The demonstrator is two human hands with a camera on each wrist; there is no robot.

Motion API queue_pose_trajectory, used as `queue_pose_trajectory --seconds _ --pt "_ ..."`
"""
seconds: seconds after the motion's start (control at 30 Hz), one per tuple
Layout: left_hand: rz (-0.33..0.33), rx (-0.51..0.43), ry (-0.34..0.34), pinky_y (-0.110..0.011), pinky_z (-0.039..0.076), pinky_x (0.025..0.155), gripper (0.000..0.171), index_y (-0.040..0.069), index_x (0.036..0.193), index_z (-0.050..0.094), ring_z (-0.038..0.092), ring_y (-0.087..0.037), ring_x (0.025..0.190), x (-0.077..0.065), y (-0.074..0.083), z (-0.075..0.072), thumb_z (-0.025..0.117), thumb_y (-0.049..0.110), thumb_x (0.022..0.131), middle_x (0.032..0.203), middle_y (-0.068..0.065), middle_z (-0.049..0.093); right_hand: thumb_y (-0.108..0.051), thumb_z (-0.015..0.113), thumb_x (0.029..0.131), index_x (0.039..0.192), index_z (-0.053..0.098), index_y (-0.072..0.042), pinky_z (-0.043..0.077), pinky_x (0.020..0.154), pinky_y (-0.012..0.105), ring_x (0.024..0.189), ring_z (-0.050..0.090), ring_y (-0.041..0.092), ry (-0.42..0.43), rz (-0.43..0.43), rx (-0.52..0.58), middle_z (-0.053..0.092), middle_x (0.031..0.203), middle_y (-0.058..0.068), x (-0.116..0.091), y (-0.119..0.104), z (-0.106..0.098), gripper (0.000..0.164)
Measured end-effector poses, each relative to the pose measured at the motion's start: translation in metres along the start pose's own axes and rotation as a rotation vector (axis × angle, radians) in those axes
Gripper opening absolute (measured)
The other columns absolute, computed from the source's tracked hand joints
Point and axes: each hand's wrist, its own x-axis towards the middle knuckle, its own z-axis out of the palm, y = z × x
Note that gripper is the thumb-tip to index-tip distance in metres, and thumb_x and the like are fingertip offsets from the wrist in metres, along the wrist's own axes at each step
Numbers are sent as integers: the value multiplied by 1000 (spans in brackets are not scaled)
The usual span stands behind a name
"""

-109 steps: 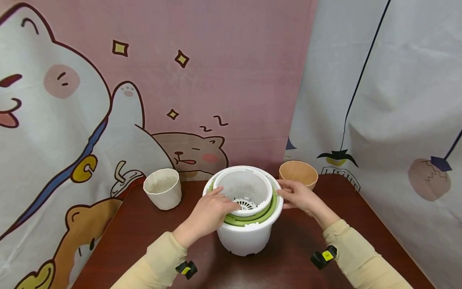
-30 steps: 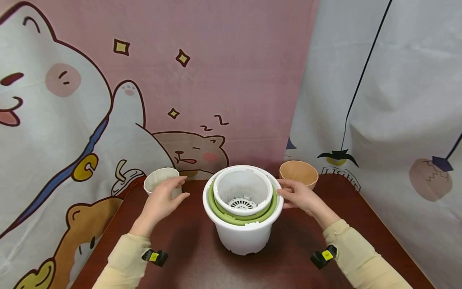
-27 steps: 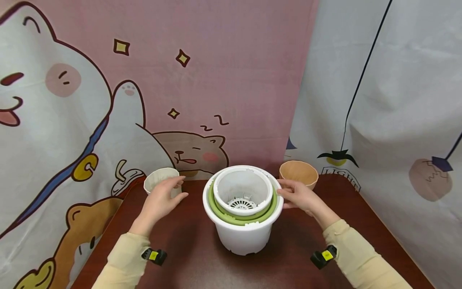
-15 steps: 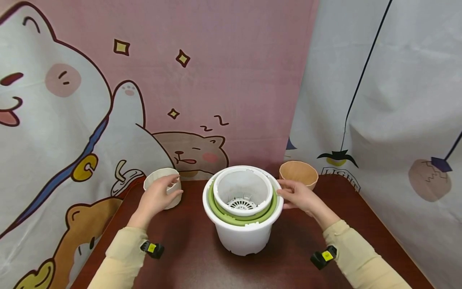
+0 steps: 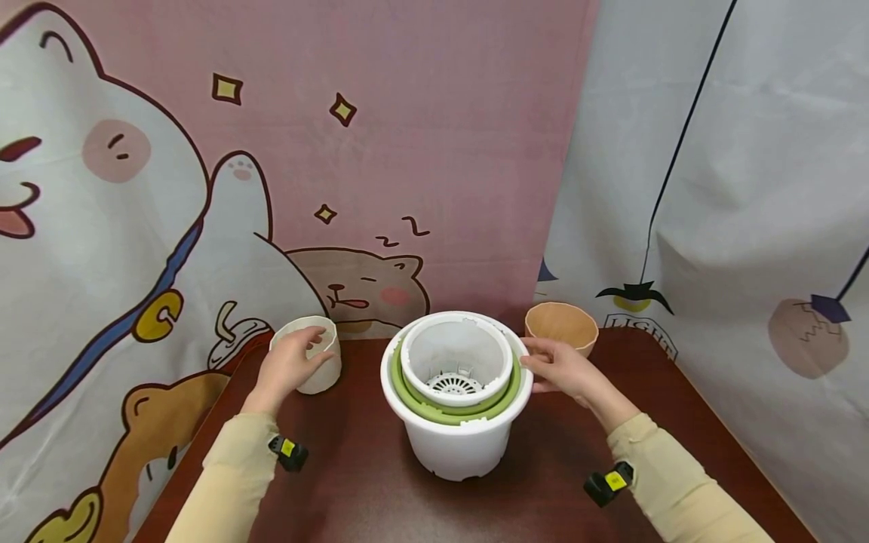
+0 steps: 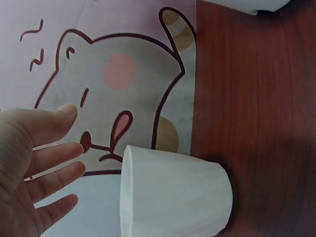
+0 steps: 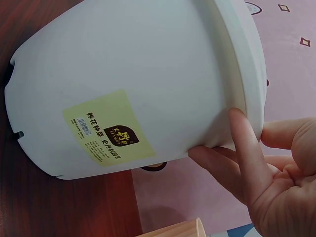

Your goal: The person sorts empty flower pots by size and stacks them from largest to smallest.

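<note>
A large white flowerpot [image 5: 458,450] stands upright on the table. Nested inside it are a green flowerpot [image 5: 434,412], with only its rim showing, and a smaller white flowerpot [image 5: 462,343] with a slotted bottom. My right hand [image 5: 563,369] pinches the large pot's rim on its right side; in the right wrist view the thumb is over the rim and fingers lie beneath it. My left hand [image 5: 288,366] hovers in front of a small cream flowerpot [image 5: 326,377], fingers spread and holding nothing. In the left wrist view a gap separates the fingers from that pot.
An orange flowerpot [image 5: 560,320] stands at the back right, behind my right hand. The dark reddish table [image 5: 380,498] meets a cartoon-printed cloth [image 5: 475,151] at its back edge. A yellow label [image 7: 108,128] is on the large pot's side.
My left hand has let go of the innermost pot's rim and moved left to the cream pot, drifting slightly further left in the last second. My right hand stays at the large pot's rim.
</note>
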Motion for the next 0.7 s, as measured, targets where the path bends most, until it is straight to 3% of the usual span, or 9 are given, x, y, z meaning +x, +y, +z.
queue_pose_trajectory --seconds 0.37,0.7 --pt "-40 40 4 -55 55 77 43 0 124 63 66 -38 96 8 -15 8 77 20 87 109 -19 70 -11 58 101 146 34 13 61 75 36 95 68 26 -10 -10 14 56 129 33 -1 -2 1 56" --pt "-26 74 36 -55 54 76 44 -2 121 64 66 -39 92 13 -24 16 78 18 85 104 -20 71 -10 58 101 145 35 13 61 75 36 96 68 25 -13 -12 17 56 129 33 -1 -2 1 55"
